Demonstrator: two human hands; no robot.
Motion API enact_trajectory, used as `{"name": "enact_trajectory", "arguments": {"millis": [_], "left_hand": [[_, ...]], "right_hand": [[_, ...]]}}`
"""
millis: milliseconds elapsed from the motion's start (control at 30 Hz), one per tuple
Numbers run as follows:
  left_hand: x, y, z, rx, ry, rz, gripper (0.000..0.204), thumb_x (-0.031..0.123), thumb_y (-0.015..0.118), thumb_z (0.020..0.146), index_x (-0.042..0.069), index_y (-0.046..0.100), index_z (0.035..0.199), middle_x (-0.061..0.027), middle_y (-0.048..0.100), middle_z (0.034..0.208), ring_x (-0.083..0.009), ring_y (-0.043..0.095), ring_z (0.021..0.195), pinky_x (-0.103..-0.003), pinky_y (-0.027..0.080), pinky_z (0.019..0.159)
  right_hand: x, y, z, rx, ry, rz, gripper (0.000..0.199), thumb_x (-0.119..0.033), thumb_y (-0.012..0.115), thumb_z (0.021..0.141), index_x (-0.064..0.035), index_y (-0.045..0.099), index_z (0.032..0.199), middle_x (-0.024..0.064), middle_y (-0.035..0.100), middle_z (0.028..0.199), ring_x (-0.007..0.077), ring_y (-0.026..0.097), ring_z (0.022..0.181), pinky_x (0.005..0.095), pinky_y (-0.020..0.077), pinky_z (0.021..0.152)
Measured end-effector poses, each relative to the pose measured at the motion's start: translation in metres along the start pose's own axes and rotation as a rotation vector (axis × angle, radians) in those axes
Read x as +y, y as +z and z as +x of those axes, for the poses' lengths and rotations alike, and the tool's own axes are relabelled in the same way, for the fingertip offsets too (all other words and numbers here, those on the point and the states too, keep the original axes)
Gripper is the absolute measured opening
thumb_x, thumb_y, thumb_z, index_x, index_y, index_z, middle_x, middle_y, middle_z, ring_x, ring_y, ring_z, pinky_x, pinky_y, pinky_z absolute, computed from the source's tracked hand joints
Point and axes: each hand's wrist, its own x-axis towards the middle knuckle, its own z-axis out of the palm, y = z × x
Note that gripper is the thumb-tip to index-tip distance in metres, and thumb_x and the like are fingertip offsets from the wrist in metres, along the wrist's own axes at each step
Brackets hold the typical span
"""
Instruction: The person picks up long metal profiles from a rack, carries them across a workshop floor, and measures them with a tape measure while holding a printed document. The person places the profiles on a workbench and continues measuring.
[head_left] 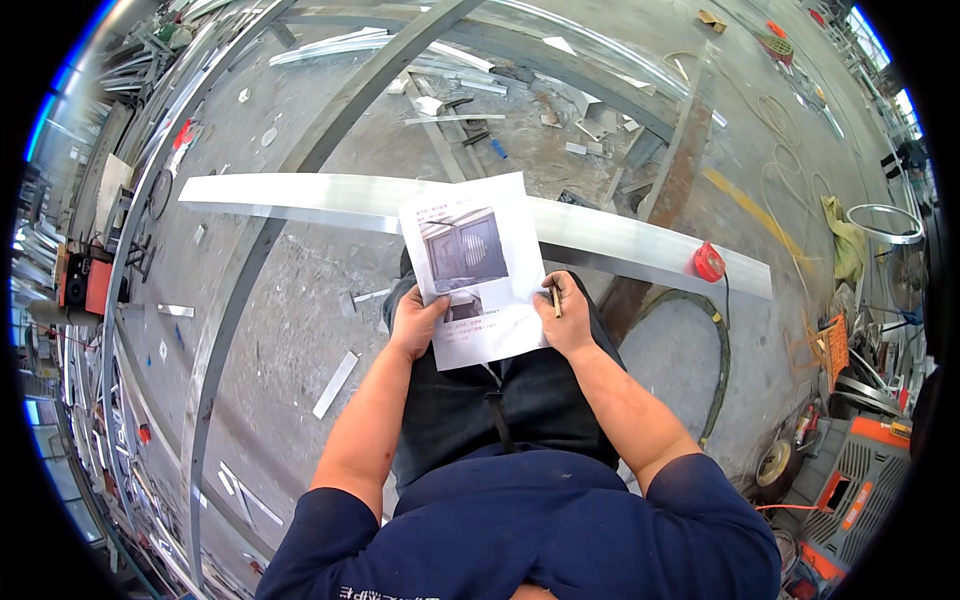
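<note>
Between my two hands I hold a white printed sheet of paper [480, 330] with a picture of a dark double gate and a smaller picture below it. My left hand [418, 322] is closed on the sheet's left edge, thumb on top. My right hand [566, 315] pinches the right edge and also has a short brass-coloured marker or pencil [556, 301] in its fingers. Just beyond the paper lies a long silver metal profile [310, 200], running across from left to right. A red tape measure [709, 262] sits on its right part.
Grey steel beams [345, 105] form a frame under the profile. Metal offcuts [335, 385] and scraps litter the concrete floor. A grey-orange machine [868, 490] stands at the lower right, near a wheel [773, 464]. A dark hose [722, 370] curves on the floor at right.
</note>
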Motion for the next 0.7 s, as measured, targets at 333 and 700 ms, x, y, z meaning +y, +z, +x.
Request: {"name": "enact_trajectory", "arguments": {"millis": [333,700], "left_hand": [[0.008,0.002,-0.006,0.072,-0.061,0.107,0.024,-0.001,0.057,0.086,-0.002,0.058,0.110,-0.0081,0.065,0.104,-0.0160,0.060,0.090,-0.030,0.048,0.083],[0.021,-0.014,-0.010,-0.204,-0.029,-0.577,0.029,0.011,0.049,0.090,0.001,0.050,0.117,-0.0108,0.060,0.105,-0.0341,0.058,0.100,-0.046,0.042,0.100]], "right_hand": [[0.000,0.000,0.000,0.000,0.060,0.084,0.017,-0.007,0.059,0.086,-0.0015,0.055,0.101,0.0032,0.056,0.077,0.0113,0.051,0.068,0.0262,0.0438,0.066],[-0.007,-0.006,0.010,-0.228,0.322,0.108,0.031,-0.026,0.053,0.092,0.0007,0.063,0.080,0.0041,0.057,0.061,0.0111,0.054,0.058,0.0280,0.0440,0.052]]}}
